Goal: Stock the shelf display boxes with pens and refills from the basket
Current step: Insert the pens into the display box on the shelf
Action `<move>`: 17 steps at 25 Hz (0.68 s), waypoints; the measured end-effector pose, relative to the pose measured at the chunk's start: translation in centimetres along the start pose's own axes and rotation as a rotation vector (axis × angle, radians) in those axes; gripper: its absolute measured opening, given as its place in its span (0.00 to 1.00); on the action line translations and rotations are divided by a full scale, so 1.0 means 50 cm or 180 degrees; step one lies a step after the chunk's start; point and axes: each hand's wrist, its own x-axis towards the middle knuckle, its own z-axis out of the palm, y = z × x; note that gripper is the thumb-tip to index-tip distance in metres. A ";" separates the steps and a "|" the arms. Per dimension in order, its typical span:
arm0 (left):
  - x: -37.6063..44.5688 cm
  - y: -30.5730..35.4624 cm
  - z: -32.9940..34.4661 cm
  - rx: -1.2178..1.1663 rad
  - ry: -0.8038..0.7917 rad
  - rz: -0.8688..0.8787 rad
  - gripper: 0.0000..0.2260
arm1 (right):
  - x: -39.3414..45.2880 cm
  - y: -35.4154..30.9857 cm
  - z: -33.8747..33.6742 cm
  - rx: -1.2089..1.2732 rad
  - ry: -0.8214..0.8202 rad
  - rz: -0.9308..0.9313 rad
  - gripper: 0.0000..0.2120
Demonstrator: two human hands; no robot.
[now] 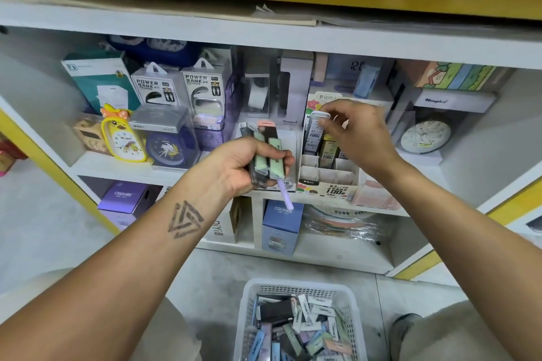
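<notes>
My left hand (246, 164) grips a bundle of refill cases (265, 152), green, black and pink-topped, with a lilac pen sticking out below. My right hand (357, 132) pinches the top of a grey-blue refill case (313, 135) that stands upright in the back row of the white display box (328, 182) on the middle shelf. A yellow case stands next to it; several front compartments show bare dividers. The white mesh basket (249, 316) sits on the floor below, filled with several mixed refill cases.
The shelf holds power bank boxes (155, 88), a yellow duck clock (123, 138), a blue clock (168, 149), a boxed white clock (425, 135). Purple and blue Cruhre boxes (281, 226) stand on the lower shelf. My knees flank the basket.
</notes>
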 end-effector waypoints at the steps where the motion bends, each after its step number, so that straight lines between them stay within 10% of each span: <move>1: 0.000 -0.001 -0.001 0.0008 -0.0026 -0.0022 0.09 | 0.002 0.003 0.005 -0.0083 -0.0003 0.0021 0.09; 8: 0.003 -0.008 0.003 0.0109 -0.0217 -0.0111 0.06 | 0.004 0.006 0.026 -0.1156 -0.0235 -0.0234 0.07; 17: -0.014 -0.024 0.044 0.0284 -0.0708 -0.0047 0.12 | -0.007 -0.046 0.008 0.2044 -0.0993 0.1467 0.08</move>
